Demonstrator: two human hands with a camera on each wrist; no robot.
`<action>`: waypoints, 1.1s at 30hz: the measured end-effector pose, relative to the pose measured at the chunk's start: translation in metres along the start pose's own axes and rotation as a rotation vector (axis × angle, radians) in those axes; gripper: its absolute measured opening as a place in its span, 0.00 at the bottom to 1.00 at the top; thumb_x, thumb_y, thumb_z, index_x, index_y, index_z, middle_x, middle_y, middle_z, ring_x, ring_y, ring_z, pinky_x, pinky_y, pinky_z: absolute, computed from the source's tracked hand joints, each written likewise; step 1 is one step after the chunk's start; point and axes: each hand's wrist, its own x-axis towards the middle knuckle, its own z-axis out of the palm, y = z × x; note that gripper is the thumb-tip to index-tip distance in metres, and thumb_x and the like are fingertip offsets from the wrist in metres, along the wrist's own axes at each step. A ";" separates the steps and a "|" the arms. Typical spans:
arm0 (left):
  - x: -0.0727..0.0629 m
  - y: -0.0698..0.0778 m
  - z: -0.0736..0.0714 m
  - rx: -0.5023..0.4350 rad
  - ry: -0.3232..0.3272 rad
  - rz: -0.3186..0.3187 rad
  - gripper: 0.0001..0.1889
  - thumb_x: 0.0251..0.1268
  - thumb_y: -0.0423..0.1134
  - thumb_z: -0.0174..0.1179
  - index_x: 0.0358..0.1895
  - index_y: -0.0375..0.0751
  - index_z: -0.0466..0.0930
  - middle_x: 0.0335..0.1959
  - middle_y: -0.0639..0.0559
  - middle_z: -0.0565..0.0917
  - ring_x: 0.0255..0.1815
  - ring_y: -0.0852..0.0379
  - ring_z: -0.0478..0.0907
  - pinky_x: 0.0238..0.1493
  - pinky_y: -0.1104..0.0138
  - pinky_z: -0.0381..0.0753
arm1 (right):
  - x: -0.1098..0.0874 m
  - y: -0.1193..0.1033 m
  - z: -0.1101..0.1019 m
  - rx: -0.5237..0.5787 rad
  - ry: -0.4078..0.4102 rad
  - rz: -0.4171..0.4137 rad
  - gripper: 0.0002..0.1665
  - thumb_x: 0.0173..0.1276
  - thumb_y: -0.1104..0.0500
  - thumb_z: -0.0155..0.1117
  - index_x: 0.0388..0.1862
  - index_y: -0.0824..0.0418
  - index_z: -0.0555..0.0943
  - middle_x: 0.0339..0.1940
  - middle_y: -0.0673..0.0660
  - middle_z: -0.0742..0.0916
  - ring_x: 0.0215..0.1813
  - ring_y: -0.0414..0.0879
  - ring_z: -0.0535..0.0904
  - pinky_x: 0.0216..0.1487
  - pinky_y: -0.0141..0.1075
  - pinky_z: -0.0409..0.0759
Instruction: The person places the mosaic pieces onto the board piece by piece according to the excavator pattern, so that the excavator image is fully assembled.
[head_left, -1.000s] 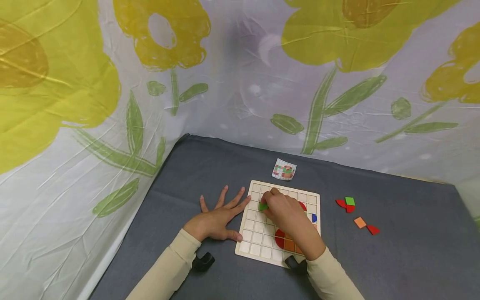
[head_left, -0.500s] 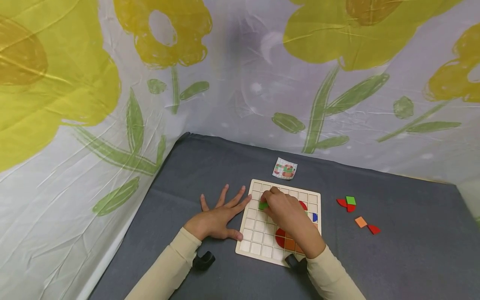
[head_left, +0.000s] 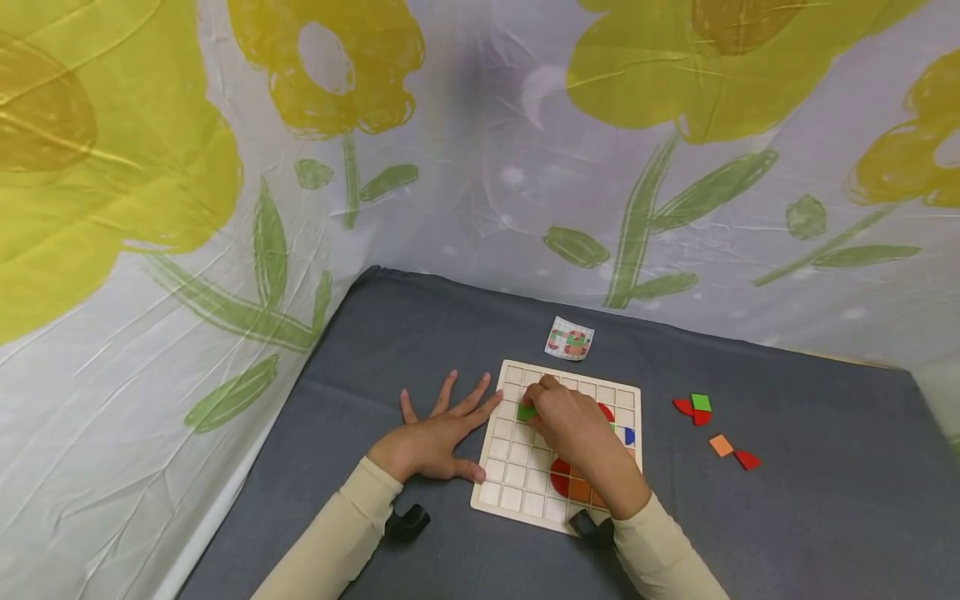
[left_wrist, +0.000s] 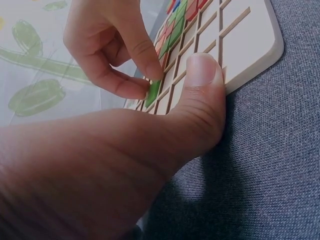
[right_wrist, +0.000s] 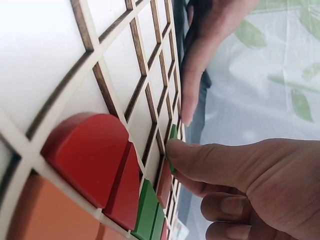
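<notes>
A wooden grid board (head_left: pixel 513 473) lies on the dark cloth. My right hand (head_left: pixel 577 429) reaches over it and pinches a green square tile (left_wrist: pixel 154 93) between thumb and fingers at a cell in the upper left part. In the right wrist view the green tile (right_wrist: pixel 173 132) stands partly behind the thumb. My left hand (head_left: pixel 435 442) rests with fingers spread at the board's left edge, its thumb (left_wrist: pixel 202 75) lying on the rim. Red quarter-round tiles (right_wrist: pixel 90 150), an orange tile (right_wrist: pixel 55 210) and green tiles (right_wrist: pixel 145 210) sit in other cells, partly hidden by my right forearm.
A small pattern card (head_left: pixel 568 339) lies beyond the board. To the right are loose tiles: a green square (head_left: pixel 700 402), an orange square (head_left: pixel 721 445) and several red ones, including a red quarter-round (head_left: pixel 746 460). A flowered cloth (head_left: pixel 465 167) hangs behind the table.
Almost nothing differs; both hands keep their places, with the right fingers still at the green square tile. The head view shifts very slightly.
</notes>
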 end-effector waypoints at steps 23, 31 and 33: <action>-0.004 0.008 -0.005 0.020 0.009 -0.016 0.61 0.55 0.63 0.75 0.88 0.67 0.43 0.89 0.61 0.35 0.87 0.38 0.21 0.63 0.16 0.20 | -0.024 0.038 -0.023 0.039 0.118 0.071 0.10 0.71 0.57 0.75 0.47 0.59 0.87 0.42 0.52 0.84 0.35 0.42 0.82 0.30 0.37 0.81; -0.004 0.008 -0.005 0.031 0.010 -0.020 0.62 0.55 0.64 0.75 0.88 0.67 0.42 0.89 0.61 0.35 0.87 0.38 0.21 0.63 0.16 0.21 | -0.045 0.066 -0.037 0.061 0.136 0.154 0.13 0.71 0.55 0.76 0.50 0.60 0.86 0.44 0.55 0.86 0.38 0.47 0.84 0.30 0.41 0.80; -0.004 0.008 -0.005 0.033 0.010 -0.018 0.61 0.55 0.64 0.75 0.88 0.67 0.43 0.89 0.61 0.35 0.87 0.38 0.21 0.63 0.16 0.22 | -0.050 0.074 -0.040 0.059 0.144 0.167 0.13 0.73 0.56 0.74 0.51 0.61 0.86 0.45 0.57 0.86 0.37 0.48 0.84 0.30 0.41 0.80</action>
